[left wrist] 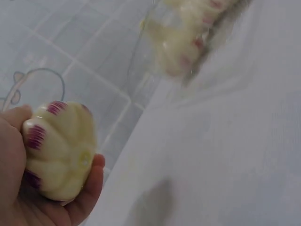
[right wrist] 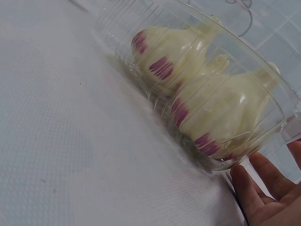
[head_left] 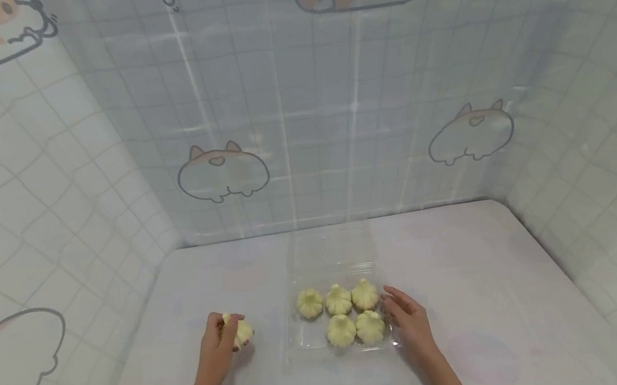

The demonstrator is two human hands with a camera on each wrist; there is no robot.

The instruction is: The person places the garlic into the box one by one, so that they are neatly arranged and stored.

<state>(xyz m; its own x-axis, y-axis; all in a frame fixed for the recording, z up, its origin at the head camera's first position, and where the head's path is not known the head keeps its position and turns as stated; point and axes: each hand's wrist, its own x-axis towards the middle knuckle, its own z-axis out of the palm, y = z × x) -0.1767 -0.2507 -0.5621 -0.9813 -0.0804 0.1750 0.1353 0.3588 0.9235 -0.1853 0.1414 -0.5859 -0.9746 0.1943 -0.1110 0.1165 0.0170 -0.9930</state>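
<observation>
My left hand grips a garlic bulb to the left of a clear plastic clamshell box. In the left wrist view the bulb is cream with purple streaks, thumb and fingers around it. Five-lobed order aside, several like bulbs sit in the box, three in the back row and two in front; the front left spot is bare. My right hand rests its fingertips at the box's right side, fingers loosely bent. Those fingertips show right at the box's lower corner in the right wrist view.
The clear lid lies folded back behind the box toward the rear wall. A white table holds everything. Tile-patterned walls with dog drawings enclose its back and both sides.
</observation>
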